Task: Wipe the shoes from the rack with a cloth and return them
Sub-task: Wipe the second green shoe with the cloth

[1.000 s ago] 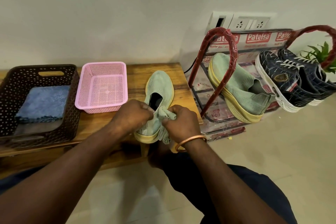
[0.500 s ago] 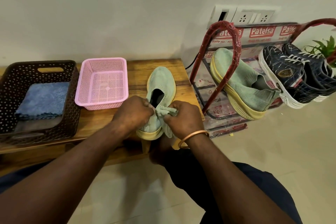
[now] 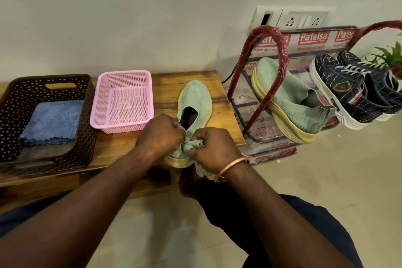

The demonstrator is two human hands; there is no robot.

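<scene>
here we have the green shoe [image 3: 194, 98] lying on the wooden bench [image 3: 165, 80], heel toward us and overhanging the near edge, probably so the back is easy to reach. our left hand [image 3: 159, 135] curls its fingers round the heel collar to steady it, while our right hand [image 3: 214, 148] pinches a bunched green cloth [image 3: 191, 144] against the heel. its mate [image 3: 289, 102] sits on the rack [image 3: 280, 50], just beside the bench.

Home entryway: shoe rack [image 3: 282, 54], wall sockets [image 3: 302, 20], wooden bench [image 3: 195, 80].
</scene>
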